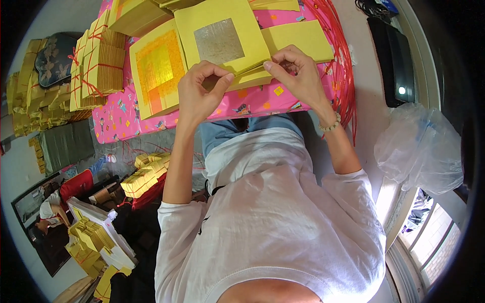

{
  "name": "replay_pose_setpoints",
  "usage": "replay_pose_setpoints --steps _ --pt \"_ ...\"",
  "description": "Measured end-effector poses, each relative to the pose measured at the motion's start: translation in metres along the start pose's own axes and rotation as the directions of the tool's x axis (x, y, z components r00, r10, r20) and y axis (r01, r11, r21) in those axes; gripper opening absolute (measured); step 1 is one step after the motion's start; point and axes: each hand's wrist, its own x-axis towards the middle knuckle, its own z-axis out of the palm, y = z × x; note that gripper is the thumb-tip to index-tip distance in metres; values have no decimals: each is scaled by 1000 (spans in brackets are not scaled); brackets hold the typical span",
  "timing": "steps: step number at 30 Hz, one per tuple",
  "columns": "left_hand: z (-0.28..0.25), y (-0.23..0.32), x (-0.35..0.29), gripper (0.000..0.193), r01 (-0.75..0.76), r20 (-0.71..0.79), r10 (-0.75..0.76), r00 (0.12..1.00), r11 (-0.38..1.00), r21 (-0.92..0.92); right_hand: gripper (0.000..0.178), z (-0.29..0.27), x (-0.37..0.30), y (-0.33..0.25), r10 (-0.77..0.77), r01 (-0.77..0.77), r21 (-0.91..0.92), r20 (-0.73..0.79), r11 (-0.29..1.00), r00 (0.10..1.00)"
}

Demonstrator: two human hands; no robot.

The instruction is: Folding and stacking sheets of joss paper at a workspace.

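Observation:
Both of my hands are at the near edge of a yellow sheet of joss paper with a silver foil square (220,41). My left hand (206,90) pinches its near left corner between thumb and forefinger. At the near right corner my right hand (299,78), with a beaded bracelet on the wrist, grips the edge with thumb and curled fingers. How many sheets they hold is hard to see. Beneath and to the right lies more plain yellow paper (298,40). Left of it sits a stack topped by a gold foil square on orange (160,68).
The pink patterned tabletop (118,120) carries bundles of yellow paper tied with red string (101,65) at the left. Loose red strings (344,76) hang over its right edge. A clear plastic bag (419,149) is at the right. More tied bundles (144,177) lie lower left.

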Motion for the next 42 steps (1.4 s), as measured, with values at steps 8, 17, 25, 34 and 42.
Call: replay_pose_setpoints --steps 8,17,25,34,42 --pt "0 -1 0 12 -9 3 9 1000 1000 -10 25 0 0 0 -6 6 -2 10 1000 1000" --pt "0 -1 0 11 1 2 -1 1000 999 -40 26 1 -3 -1 -2 2 -3 -6 1000 1000" --pt "-1 1 0 11 -6 8 6 1000 1000 -2 25 2 -2 0 -10 10 -6 -26 1000 1000" --pt "0 -1 1 12 -5 0 5 1000 1000 -12 24 2 -2 0 -11 11 9 -30 1000 999" --pt "0 -1 -2 11 -2 6 2 1000 1000 -12 24 2 -3 -2 -9 8 -34 -20 999 1000"
